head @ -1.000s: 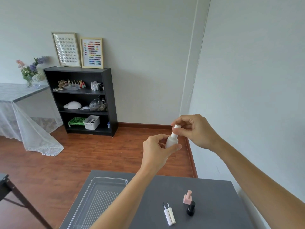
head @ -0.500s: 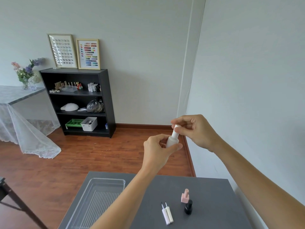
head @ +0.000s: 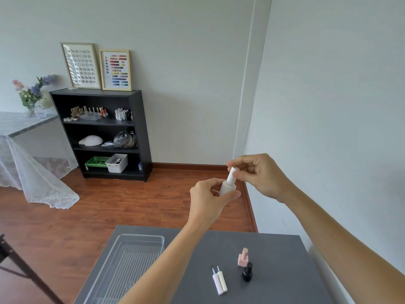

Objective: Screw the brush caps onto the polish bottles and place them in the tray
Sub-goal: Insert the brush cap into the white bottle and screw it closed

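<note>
I hold a white polish bottle (head: 227,188) up in the air above the grey table (head: 274,260). My left hand (head: 208,199) grips its body. The fingertips of my right hand (head: 260,175) pinch the white brush cap (head: 231,174) sitting on the bottle's neck. On the table stand a pink bottle (head: 242,257) and a black bottle (head: 247,272), both without caps. Two white brush caps (head: 219,279) lie side by side to their left. The clear plastic tray (head: 140,238) sits at the table's left and holds nothing.
A white wall runs close along the table's right side. Across the wooden floor stands a black shelf unit (head: 103,132) with bottles and bins. A lace-draped table (head: 24,150) is at far left, and a dark stand leg (head: 19,273) at lower left.
The view has shifted slightly. My right fingers have turned a little on the cap, and the bottle stays held in the same spot.
</note>
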`<state>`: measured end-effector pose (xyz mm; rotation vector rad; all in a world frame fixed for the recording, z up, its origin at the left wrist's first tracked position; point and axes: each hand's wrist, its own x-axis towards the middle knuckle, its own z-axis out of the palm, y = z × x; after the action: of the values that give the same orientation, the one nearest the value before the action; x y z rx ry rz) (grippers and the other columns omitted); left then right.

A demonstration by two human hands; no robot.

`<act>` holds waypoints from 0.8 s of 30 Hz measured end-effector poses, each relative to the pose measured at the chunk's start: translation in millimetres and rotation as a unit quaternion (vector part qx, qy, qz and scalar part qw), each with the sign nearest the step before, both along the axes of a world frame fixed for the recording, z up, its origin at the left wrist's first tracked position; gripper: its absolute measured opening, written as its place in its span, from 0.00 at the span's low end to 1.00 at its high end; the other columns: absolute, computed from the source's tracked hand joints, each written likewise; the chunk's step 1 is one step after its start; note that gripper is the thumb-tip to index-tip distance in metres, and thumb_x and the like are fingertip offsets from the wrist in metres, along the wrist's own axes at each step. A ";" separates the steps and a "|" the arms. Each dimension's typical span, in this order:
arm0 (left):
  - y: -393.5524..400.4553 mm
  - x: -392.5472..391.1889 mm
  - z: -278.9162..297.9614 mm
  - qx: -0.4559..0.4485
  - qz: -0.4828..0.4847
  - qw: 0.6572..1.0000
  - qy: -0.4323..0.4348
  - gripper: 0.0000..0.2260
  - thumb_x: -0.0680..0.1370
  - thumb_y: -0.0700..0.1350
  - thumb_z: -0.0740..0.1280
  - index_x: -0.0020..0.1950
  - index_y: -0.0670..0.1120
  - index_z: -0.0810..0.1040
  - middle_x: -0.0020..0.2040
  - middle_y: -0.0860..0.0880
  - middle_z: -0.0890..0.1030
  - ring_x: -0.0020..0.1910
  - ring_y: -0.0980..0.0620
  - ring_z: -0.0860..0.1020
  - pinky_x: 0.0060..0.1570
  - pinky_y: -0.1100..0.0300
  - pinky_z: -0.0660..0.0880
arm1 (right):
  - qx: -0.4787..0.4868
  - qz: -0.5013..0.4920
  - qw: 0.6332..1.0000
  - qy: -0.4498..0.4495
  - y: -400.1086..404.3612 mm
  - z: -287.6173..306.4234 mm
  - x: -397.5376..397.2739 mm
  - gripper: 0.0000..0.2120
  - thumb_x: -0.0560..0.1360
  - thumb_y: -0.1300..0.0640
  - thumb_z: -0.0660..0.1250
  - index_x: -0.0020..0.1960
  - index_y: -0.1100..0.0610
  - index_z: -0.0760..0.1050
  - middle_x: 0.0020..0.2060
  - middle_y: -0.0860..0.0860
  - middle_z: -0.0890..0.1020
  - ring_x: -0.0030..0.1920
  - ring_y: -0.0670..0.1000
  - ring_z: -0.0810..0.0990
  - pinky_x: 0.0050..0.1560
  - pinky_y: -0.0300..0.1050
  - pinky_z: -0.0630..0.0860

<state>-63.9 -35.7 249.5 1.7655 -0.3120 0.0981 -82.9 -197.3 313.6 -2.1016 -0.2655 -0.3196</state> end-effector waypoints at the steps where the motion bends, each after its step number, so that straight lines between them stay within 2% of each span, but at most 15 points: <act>1: -1.4 -0.6 -0.5 0.000 0.000 1.000 -0.001 0.12 0.65 0.52 0.81 0.46 0.53 0.86 0.28 0.59 0.79 0.25 0.61 0.71 0.26 0.72 0.69 | -0.011 -0.030 0.999 -0.016 1.5 0.0 0.2 0.06 0.71 0.59 0.76 0.46 0.51 0.83 0.41 0.47 0.87 0.43 0.44 0.85 0.51 0.41 0.82; 2: -2.4 -1.3 -0.8 -0.001 0.000 1.000 -0.002 0.13 0.65 0.52 0.81 0.47 0.52 0.86 0.27 0.59 0.79 0.25 0.61 0.71 0.26 0.71 0.69 | -0.018 -0.053 0.998 -0.026 4.0 0.3 -0.1 0.06 0.68 0.53 0.78 0.42 0.51 0.83 0.38 0.47 0.86 0.38 0.45 0.84 0.46 0.39 0.81; 4: -3.9 -1.9 -0.7 -0.002 -0.004 1.000 -0.005 0.13 0.65 0.51 0.81 0.47 0.51 0.86 0.28 0.58 0.79 0.25 0.61 0.72 0.26 0.71 0.69 | -0.042 -0.089 0.994 -0.043 6.9 -3.1 0.8 0.18 0.64 0.41 0.76 0.39 0.55 0.79 0.33 0.48 0.83 0.31 0.44 0.78 0.36 0.34 0.76; 6: -4.7 -1.3 -0.6 -0.002 -0.010 1.000 -0.004 0.13 0.66 0.51 0.81 0.47 0.51 0.86 0.28 0.58 0.80 0.24 0.61 0.72 0.25 0.71 0.70 | -0.060 -0.106 0.992 -0.042 7.8 -4.9 0.6 0.23 0.63 0.35 0.72 0.40 0.56 0.78 0.35 0.48 0.83 0.34 0.43 0.78 0.36 0.33 0.75; 8: -4.3 -0.7 -0.5 -0.007 -0.013 1.000 0.001 0.13 0.65 0.51 0.81 0.47 0.51 0.86 0.28 0.59 0.80 0.24 0.62 0.72 0.26 0.71 0.70 | -0.021 -0.072 0.997 -0.015 4.5 -4.2 -0.5 0.20 0.67 0.39 0.71 0.49 0.54 0.80 0.44 0.46 0.85 0.45 0.42 0.83 0.49 0.35 0.79; 10: -3.4 0.2 -1.0 -0.006 -0.012 1.000 0.005 0.13 0.65 0.52 0.81 0.47 0.52 0.86 0.29 0.58 0.80 0.25 0.62 0.73 0.27 0.71 0.71 | 0.042 -0.008 0.999 0.024 -0.7 -3.9 -1.6 0.15 0.73 0.51 0.73 0.58 0.53 0.80 0.53 0.47 0.85 0.55 0.43 0.83 0.59 0.41 0.79; 12: -3.2 1.1 -2.1 -0.006 -0.012 1.000 0.005 0.13 0.65 0.52 0.81 0.47 0.52 0.86 0.29 0.59 0.81 0.25 0.62 0.73 0.27 0.71 0.71 | 0.057 0.015 0.998 0.031 -2.8 -5.6 -2.1 0.13 0.75 0.63 0.72 0.58 0.53 0.81 0.52 0.49 0.86 0.54 0.45 0.84 0.59 0.43 0.79; 13: -3.6 1.3 -2.7 -0.007 -0.013 1.000 0.005 0.13 0.66 0.52 0.81 0.47 0.52 0.86 0.29 0.59 0.81 0.25 0.62 0.73 0.26 0.71 0.70 | 0.050 0.000 0.999 0.020 -1.8 -7.1 -2.0 0.12 0.74 0.65 0.72 0.55 0.53 0.82 0.50 0.50 0.86 0.52 0.46 0.85 0.58 0.43 0.80; 16: -5.2 1.0 -5.0 -0.005 -0.013 1.000 0.003 0.12 0.66 0.52 0.81 0.46 0.52 0.86 0.28 0.61 0.80 0.25 0.62 0.73 0.26 0.70 0.70 | 0.023 -0.057 0.998 -0.020 3.3 -9.7 -0.5 0.08 0.71 0.62 0.76 0.47 0.53 0.83 0.42 0.48 0.87 0.44 0.46 0.86 0.51 0.42 0.82; 18: -5.0 1.3 -7.2 0.001 -0.016 1.000 0.004 0.12 0.66 0.52 0.80 0.47 0.52 0.86 0.28 0.61 0.80 0.25 0.61 0.73 0.26 0.70 0.70 | 0.001 -0.058 0.998 -0.028 4.1 -11.4 0.1 0.06 0.70 0.60 0.77 0.46 0.54 0.82 0.40 0.47 0.86 0.40 0.44 0.85 0.46 0.37 0.80; 20: -3.5 2.8 -8.8 0.005 -0.025 1.000 0.006 0.12 0.66 0.52 0.80 0.47 0.52 0.86 0.29 0.61 0.80 0.26 0.61 0.72 0.27 0.70 0.70 | -0.001 -0.041 0.999 -0.019 2.9 -11.8 -1.2 0.07 0.71 0.59 0.76 0.48 0.55 0.82 0.41 0.46 0.86 0.41 0.43 0.85 0.47 0.36 0.79; 24: -0.2 4.7 -10.6 0.010 -0.035 0.999 0.006 0.12 0.66 0.53 0.80 0.47 0.53 0.86 0.30 0.60 0.81 0.26 0.63 0.73 0.27 0.71 0.70 | 0.010 -0.029 1.000 0.003 2.3 -13.3 -4.4 0.09 0.72 0.61 0.75 0.52 0.55 0.83 0.44 0.47 0.87 0.47 0.45 0.86 0.53 0.42 0.81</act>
<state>-59.2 -35.9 238.9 1.7734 -0.3661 0.0343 -87.2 -194.9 300.3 -2.0924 -0.1972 -0.3494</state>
